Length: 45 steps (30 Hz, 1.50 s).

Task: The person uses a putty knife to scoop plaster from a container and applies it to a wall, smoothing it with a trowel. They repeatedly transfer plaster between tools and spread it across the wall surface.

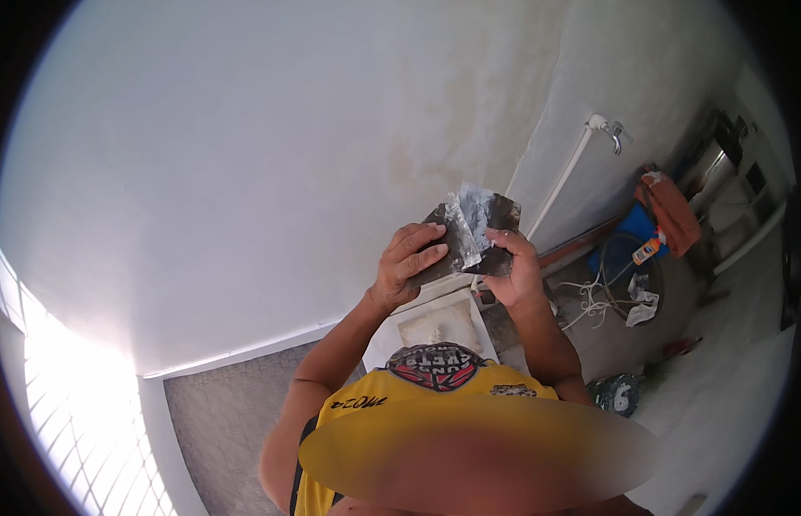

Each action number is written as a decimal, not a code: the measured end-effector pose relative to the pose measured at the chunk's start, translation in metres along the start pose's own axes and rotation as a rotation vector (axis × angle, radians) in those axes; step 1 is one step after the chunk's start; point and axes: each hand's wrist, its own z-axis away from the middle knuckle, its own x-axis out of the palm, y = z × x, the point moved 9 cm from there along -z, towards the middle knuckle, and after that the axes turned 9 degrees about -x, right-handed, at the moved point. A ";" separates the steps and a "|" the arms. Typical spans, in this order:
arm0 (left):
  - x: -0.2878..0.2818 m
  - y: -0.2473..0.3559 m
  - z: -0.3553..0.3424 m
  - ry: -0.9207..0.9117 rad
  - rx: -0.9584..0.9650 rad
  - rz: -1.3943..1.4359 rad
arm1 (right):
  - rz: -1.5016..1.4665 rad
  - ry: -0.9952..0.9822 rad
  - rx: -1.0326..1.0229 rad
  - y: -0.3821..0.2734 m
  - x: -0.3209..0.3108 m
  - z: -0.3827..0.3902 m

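Observation:
Both my hands hold a dark flat sheet (437, 262) up in front of the wall; it looks like worn sandpaper, though its kind is not certain. Crinkled, whitish, powdery patches run down its middle. My left hand (406, 261) grips the left side, fingers laid over the face. On the opposite side my right hand (517, 265) pinches the edge, its thumb on the front and the other fingers mostly hidden behind. Below the sheet, a white surface (379, 344) bears a beige square with a pale lump on it.
A pale wall (246, 155) rises ahead, with a tap (618, 138) on a white pipe to the right. Farther right are an orange-labelled bottle (646, 250), a reddish object (670, 211), a white scrolled metal frame (594, 301) and a crumpled bag (643, 307). Bright grating (82, 413) stands at left.

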 end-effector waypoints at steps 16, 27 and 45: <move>-0.069 -0.130 0.242 0.061 -1.229 -0.109 | 1.725 0.422 -1.364 -0.287 0.232 -0.166; -0.122 -0.156 0.318 0.303 -1.194 -0.284 | 1.620 0.456 -1.471 -0.324 0.233 -0.192; -0.152 -0.164 0.405 0.470 -1.404 -0.164 | 1.503 0.677 -1.342 -0.322 0.217 -0.157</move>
